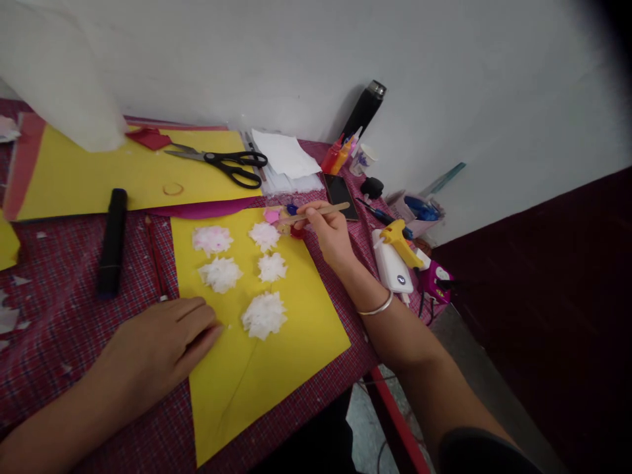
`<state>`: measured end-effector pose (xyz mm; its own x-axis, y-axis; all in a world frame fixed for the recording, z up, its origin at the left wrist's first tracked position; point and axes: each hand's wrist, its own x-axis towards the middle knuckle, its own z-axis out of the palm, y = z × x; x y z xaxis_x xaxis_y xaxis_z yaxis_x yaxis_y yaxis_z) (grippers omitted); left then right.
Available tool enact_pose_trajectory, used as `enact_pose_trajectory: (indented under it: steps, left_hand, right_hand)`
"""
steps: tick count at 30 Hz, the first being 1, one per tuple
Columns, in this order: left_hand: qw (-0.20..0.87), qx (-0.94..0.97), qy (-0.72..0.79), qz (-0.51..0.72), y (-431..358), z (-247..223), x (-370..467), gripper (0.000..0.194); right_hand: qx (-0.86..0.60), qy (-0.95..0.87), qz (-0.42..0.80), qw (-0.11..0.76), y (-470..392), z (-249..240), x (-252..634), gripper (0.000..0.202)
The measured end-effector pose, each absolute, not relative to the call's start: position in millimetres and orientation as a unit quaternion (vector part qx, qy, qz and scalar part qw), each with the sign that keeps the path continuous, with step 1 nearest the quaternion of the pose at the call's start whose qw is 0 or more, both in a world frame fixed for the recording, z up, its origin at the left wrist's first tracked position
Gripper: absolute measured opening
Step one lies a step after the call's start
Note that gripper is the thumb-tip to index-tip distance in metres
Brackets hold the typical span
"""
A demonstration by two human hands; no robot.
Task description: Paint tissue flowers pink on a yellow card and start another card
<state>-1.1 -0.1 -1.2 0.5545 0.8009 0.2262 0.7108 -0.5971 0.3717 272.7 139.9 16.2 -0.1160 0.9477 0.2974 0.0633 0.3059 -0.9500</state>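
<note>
My right hand (328,230) pinches a flat wooden stick (316,212) whose left end is at small pots of pink paint (271,214) and blue paint (291,209). My left hand (172,339) rests palm down on the left edge of a yellow sheet (306,316), its fingers curled together; whether something is under them is hidden. Several white paper puffs lie on the sheet, among them a pink-tinted one (212,240) at the upper left and a larger white one (264,315) lower down. A thin brush (156,260) lies left of the sheet.
Black scissors (232,161) lie on another yellow sheet (89,181) at the back. A dark marker (113,243) is at the left. Behind my right hand are a phone (340,195), paint bottles (336,155) and a black flask (365,108). A glue gun (401,242) lies right of my wrist.
</note>
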Motion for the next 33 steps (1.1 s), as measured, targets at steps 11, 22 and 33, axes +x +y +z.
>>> enact_pose_trajectory:
  steps: [11,22,33]
  left_hand:
    - [0.136,0.871,0.439,0.174,-0.7,2.4,-0.4,0.036]
    - [0.133,0.872,0.438,0.174,-1.5,2.8,-0.5,0.037]
    - [0.142,0.868,0.447,0.162,-1.5,2.0,-1.0,0.037]
  right_hand:
    - [-0.413,-0.667,0.416,0.46,135.5,12.2,266.6,0.044]
    - [-0.397,-0.664,0.444,0.451,136.5,14.2,267.9,0.044]
    - [-0.438,-0.68,0.327,0.488,151.1,0.8,275.7,0.031]
